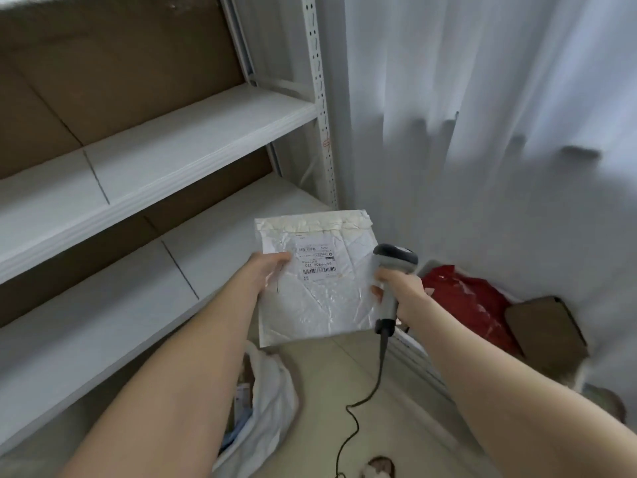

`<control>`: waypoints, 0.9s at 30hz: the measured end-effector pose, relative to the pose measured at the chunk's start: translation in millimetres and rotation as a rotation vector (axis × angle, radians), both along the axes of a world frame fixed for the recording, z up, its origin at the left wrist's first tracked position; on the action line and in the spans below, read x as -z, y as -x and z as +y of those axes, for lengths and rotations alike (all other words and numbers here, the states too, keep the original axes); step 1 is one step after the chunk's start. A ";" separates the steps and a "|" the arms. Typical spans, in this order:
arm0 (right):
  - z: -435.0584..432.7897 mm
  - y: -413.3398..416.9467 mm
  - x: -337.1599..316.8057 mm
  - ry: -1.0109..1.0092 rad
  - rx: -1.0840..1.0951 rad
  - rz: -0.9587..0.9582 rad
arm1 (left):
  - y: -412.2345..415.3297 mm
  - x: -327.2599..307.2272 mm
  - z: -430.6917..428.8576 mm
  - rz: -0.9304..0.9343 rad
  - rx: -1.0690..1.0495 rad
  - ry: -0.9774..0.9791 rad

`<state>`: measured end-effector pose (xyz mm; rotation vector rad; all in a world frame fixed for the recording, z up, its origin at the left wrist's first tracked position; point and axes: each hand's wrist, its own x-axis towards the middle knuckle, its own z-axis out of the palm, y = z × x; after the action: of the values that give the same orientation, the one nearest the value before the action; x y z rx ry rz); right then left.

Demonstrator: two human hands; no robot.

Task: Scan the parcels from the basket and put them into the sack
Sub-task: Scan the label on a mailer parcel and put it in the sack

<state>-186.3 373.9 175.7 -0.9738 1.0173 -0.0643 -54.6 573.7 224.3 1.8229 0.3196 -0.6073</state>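
Two hands are working at one white parcel (320,305), which is being held in the air with its label (317,260) facing up. The left hand (272,270) is pinching the parcel's left edge. The right hand (403,294) is gripping the handle of a scanner (393,270) at the parcel's right edge. The sack (272,401) is lying open below the parcel. The basket (422,360), holding a red packet (472,301) and a brown box (544,329), is sitting to the parcel's right. Shelves (155,160) are running along to the parcel's left.
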 end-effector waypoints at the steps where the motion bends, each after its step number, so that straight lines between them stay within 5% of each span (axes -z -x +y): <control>1: 18.4 -0.3 6.6 0.005 -0.011 0.014 | 9.4 3.3 21.6 0.033 -0.012 -0.040; 11: 195.2 -18.6 58.8 -0.036 -0.181 -0.003 | 46.0 68.1 213.2 0.129 -0.268 -0.338; 27: 409.8 -129.2 266.4 0.097 -0.149 0.197 | -56.5 302.4 413.1 0.271 -0.134 -0.273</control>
<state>-57.1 783.7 -90.6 -1.1592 1.1265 0.1090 1.9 986.8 -78.1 1.9595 0.7309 -0.7455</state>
